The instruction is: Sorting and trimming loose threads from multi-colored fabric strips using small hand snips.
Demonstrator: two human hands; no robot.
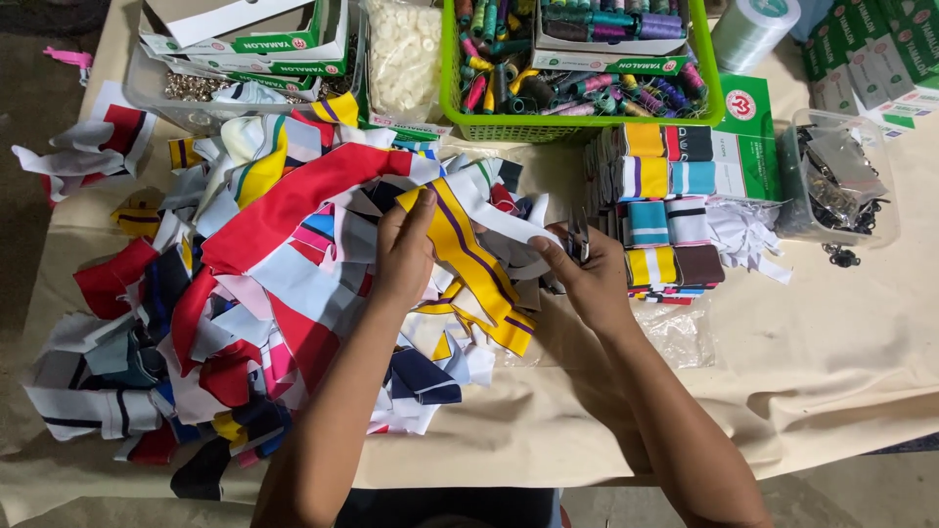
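left hand (pixel 403 256) grips yellow strip (pixel 471 256) | right hand (pixel 585 279) pinches white strip (pixel 509 227) | scrap pile (pixel 225 313) beneath

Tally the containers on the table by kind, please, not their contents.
Green mesh basket of thread spools: 1
Clear plastic tubs: 2, one at top left with small metal parts, one at right with dark hardware
Clear bag of white buttons: 1
Total: 4
The cardboard boxes overlap too much to count.
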